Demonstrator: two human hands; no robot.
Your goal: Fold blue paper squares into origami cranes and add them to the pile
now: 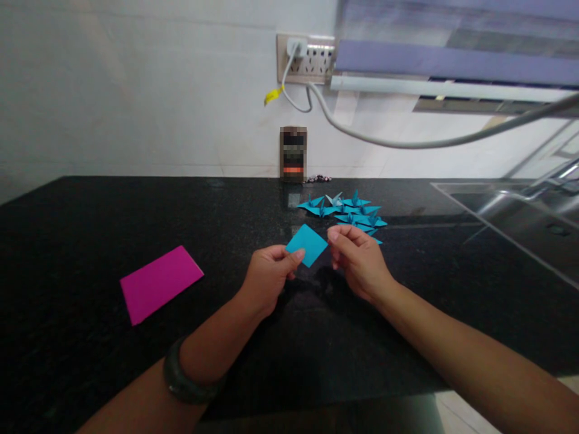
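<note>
From my seat I see the left hand (270, 271) pinching the blue paper (307, 242) by its left corner, mid-scene over the counter (244, 211). The right hand (364, 262) is at the paper's right corner, thumb and forefinger close together; I cannot tell whether they grip it. A hard tug there against that one-sided pinch could skew or tear the sheet, I judge. The cranes (322, 211) stand just beyond the right hand, so a careless push toward the far side could crush or scatter them.
</note>
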